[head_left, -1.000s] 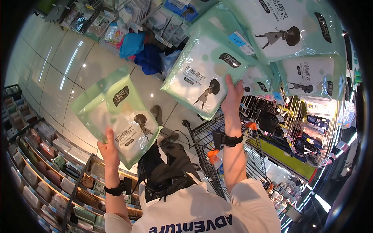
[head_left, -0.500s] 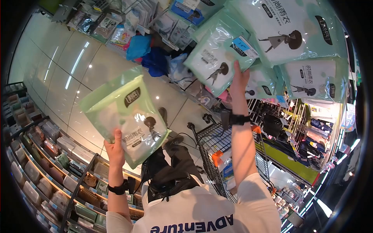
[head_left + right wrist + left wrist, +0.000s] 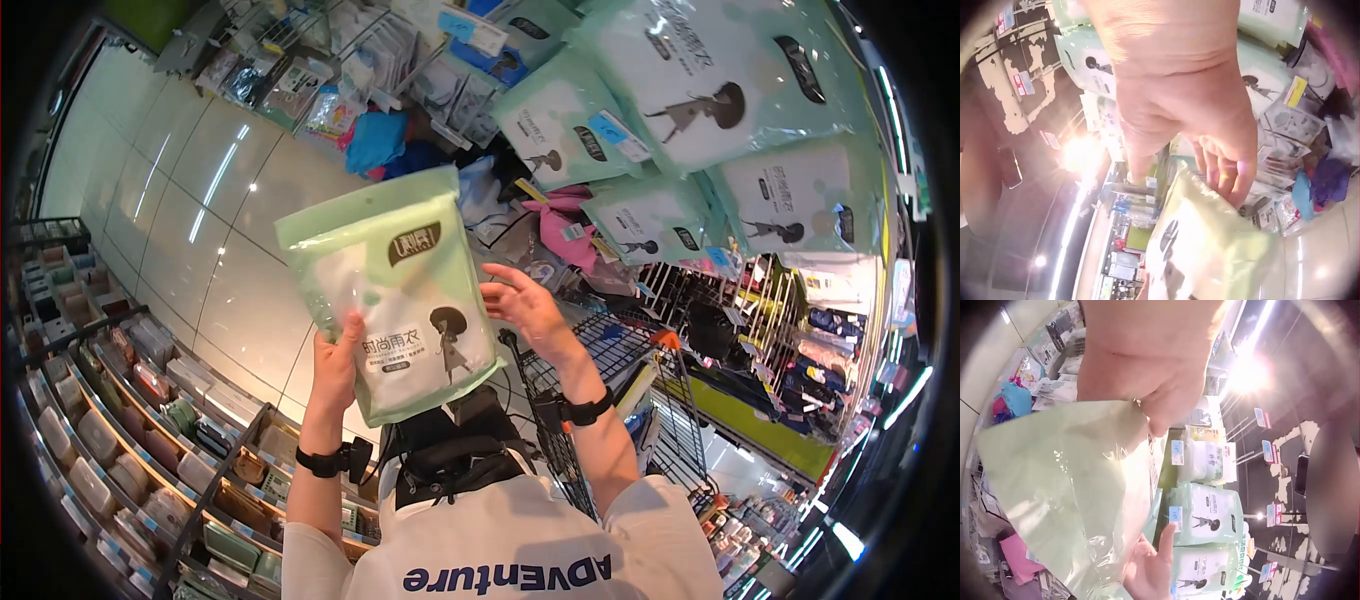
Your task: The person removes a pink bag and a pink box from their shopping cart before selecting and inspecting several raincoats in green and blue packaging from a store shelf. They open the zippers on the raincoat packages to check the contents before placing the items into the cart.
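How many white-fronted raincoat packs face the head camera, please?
5: the held pack in the left hand; four hanging at upper right: the large pack, the lower right pack, the lower middle pack and the leftmost pack. Others may be hidden.

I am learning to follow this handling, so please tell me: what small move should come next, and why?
Probably the right hand should grip the green package by its nearer edge: it is open beside that edge, while only the left hand grips the package.
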### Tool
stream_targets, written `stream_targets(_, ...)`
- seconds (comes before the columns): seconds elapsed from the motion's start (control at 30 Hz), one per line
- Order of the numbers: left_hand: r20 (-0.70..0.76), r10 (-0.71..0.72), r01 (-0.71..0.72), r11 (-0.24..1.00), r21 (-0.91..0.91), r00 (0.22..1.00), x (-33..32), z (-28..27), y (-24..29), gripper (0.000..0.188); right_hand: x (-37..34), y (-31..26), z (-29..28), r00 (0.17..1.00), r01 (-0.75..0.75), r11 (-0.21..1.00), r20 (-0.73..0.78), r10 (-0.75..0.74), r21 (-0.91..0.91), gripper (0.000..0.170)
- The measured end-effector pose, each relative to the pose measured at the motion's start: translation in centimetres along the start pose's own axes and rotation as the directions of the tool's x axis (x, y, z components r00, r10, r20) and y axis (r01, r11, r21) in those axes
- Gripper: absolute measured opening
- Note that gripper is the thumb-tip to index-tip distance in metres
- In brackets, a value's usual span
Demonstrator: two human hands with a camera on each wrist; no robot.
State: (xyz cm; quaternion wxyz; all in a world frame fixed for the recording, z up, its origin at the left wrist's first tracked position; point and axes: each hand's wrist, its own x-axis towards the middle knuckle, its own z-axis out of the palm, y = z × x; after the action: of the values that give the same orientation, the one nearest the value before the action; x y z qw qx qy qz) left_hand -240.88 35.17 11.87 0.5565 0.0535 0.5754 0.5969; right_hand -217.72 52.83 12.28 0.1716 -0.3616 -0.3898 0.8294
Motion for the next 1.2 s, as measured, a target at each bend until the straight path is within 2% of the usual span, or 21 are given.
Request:
stream_targets(0.03,0.018,-0.002,0.002,1.0,0.005,1.0,0.2,0.5,0.0,0.039,-0.3,-0.3,0.4,0.999,0.025,0.999,0.036,-0.024,-0.029,0.057)
stream_targets(0.13,0.099,-0.006,-0.003,0.996,0.09,0.995,0.6,2.1,0.0,0.035,-0.2,-0.3,0.4,0.999,0.025,0.997,-0.029,-0.027,-0.067,0.055)
stream_targets(0.23,0.107,-0.078,0.065,0.992,0.112,0.991,1.0,3.6,0.3,0.033,-0.9,0.1,-0.8,0.992,0.081,0.994,-0.091,-0.088,-0.074,0.046)
stream_targets(0.3,0.207,0.046,-0.111,0.942,0.316,0.977,2.0,4.4,0.4,0.036,-1.7,0.3,-1.4,0.985,0.106,0.992,-0.131,-0.114,-0.065,0.043)
stream_targets(0.37,0.222,0.072,-0.137,0.946,0.295,0.972,2.8,5.9,0.5,0.037,-2.6,-0.1,-2.6,0.964,0.103,0.991,-0.239,-0.121,-0.085,0.043)
stream_targets(0.43,0.242,0.104,-0.169,0.948,0.268,0.965,3.6,7.2,0.4,0.039,-3.1,0.0,-3.5,0.952,0.111,0.989,-0.275,-0.133,-0.095,0.043)
stream_targets(0.5,0.31,0.101,-0.201,0.928,0.313,0.945,4.5,8.2,0.4,0.038,-3.2,0.2,-4.4,0.939,0.119,0.987,-0.311,-0.146,-0.106,0.042)
stream_targets(0.63,0.32,0.088,-0.221,0.885,0.409,0.943,7.0,10.4,0.0,0.035,-3.1,0.1,-5.5,0.886,0.143,0.961,-0.401,-0.231,-0.237,0.043)
stream_targets(0.7,0.343,0.144,-0.299,0.838,0.456,0.928,8.6,11.0,-0.8,0.029,-2.7,-0.5,-5.8,0.856,0.145,0.947,-0.444,-0.265,-0.287,0.046)
stream_targets(0.83,0.33,0.163,-0.31,0.829,0.466,0.93,10.8,13.0,-0.9,0.025,-1.9,-1.3,-6.9,0.837,0.143,0.93,-0.46,-0.296,-0.338,0.045)
stream_targets(0.9,0.332,0.199,-0.344,0.815,0.466,0.922,11.8,14.0,-0.6,0.023,-1.5,-1.9,-6.7,0.772,0.187,0.903,-0.511,-0.378,-0.386,0.042)
stream_targets(1.03,0.344,0.283,-0.414,0.815,0.406,0.895,13.7,15.9,-0.3,0.023,-0.4,-2.3,-8.0,0.759,0.26,0.902,-0.504,-0.412,-0.346,0.04)
stream_targets(1.17,0.348,0.23,-0.38,0.801,0.463,0.909,14.5,15.0,-1.2,0.024,-0.3,-2.0,-8.6,0.747,0.225,0.887,-0.513,-0.423,-0.404,0.035)
stream_targets(1.2,0.351,0.161,-0.303,0.865,0.4,0.923,14.3,14.6,-1.3,0.027,-0.5,-1.8,-8.7,0.733,0.221,0.874,-0.518,-0.442,-0.434,0.033)
